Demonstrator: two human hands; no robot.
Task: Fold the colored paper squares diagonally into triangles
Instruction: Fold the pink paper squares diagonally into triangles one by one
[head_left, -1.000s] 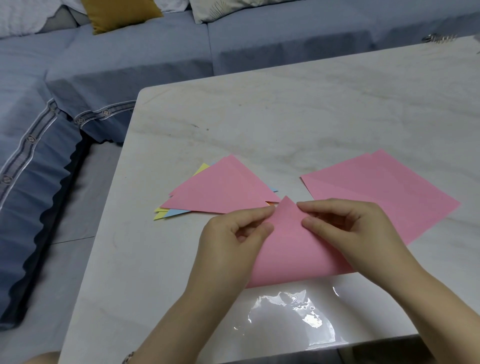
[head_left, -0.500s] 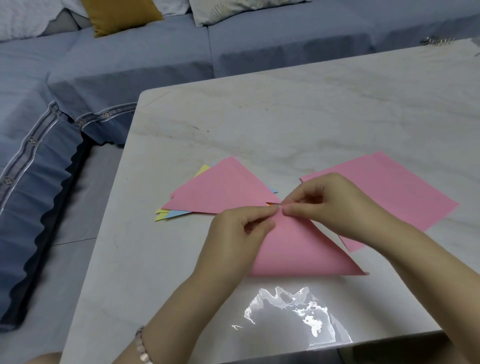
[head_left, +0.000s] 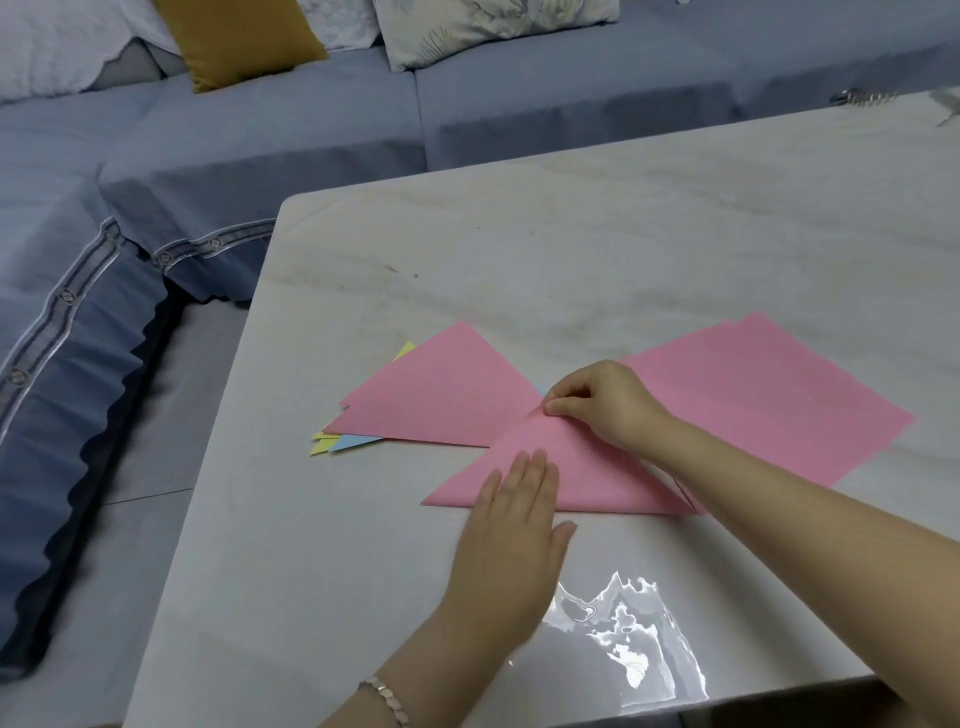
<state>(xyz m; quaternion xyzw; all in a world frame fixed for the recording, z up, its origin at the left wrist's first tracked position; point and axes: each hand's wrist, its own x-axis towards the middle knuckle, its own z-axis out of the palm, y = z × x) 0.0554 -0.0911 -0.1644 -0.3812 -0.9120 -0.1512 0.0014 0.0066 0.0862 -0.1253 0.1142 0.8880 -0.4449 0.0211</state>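
1. Head view, closest to the near edge of the table (head_left: 571, 249): the left hand (head_left: 511, 535) lies flat on the lower part of the pink sheet (head_left: 587, 467), its fingers straight, together and gripping nothing. A bracelet (head_left: 387, 699) sits on that wrist.
2. The pink sheet is doubled into a triangle. Its long folded side runs along the near edge and its apex points away.
3. At that apex the right hand (head_left: 602, 402) pinches the two meeting corners between thumb and curled fingers.
4. Farther off, toward the left edge, lies a pile of finished triangles (head_left: 441, 395), pink on top with yellow and blue tips showing beneath. Toward the right edge lies a stack of unfolded pink squares (head_left: 779, 395).
5. The step in hand looks like creasing, since the corners are already matched. The next move probably calls for sweeping the flat hand along the fold while the pinch stops the layers slipping.
6. Half a second ago both hands pinched the apex. Now the left has let go, dropped lower and flattened on the sheet, and the triangle's left corner is uncovered.
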